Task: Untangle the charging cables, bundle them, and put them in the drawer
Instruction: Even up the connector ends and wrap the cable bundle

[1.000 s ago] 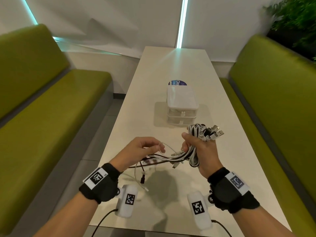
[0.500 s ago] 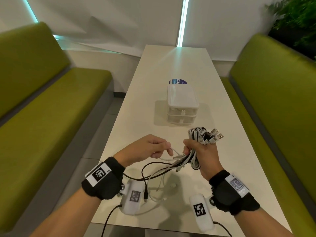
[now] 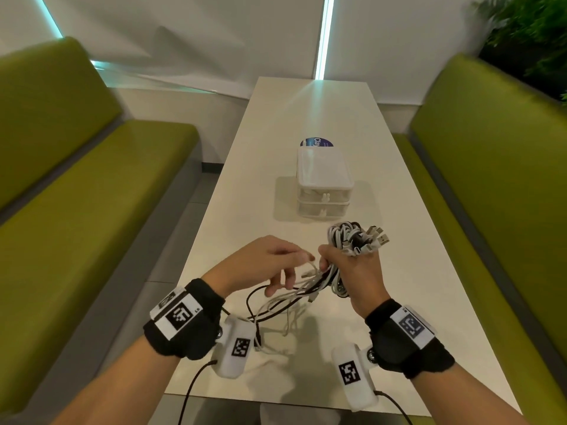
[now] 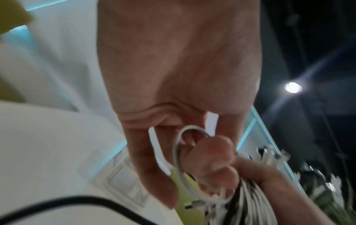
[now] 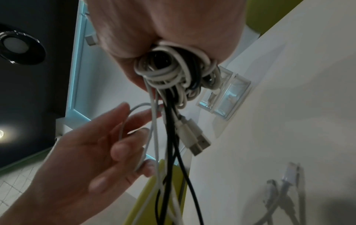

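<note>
My right hand (image 3: 343, 265) grips a coiled bundle of white and black charging cables (image 3: 352, 240) above the table, with USB plugs (image 3: 379, 239) sticking out on top. Touching it from the left, my left hand (image 3: 302, 262) pinches one thin white cable (image 3: 310, 266) between thumb and forefinger, its other fingers spread. That cable loops round a finger (image 4: 177, 152) in the left wrist view. Loose tails (image 3: 276, 305) hang from the bundle (image 5: 169, 68) to the table. The clear two-drawer unit (image 3: 323, 185) stands beyond, both drawers closed.
The long white table (image 3: 399, 302) runs away from me between two green benches (image 3: 92, 194) (image 3: 491, 179). A blue-labelled item (image 3: 314, 142) lies behind the drawer unit. A plant (image 3: 527, 35) fills the far right corner.
My left hand has moved right, up against the right hand, and spread its lower fingers. The loose cable tails have slackened and dropped toward my left wrist.
</note>
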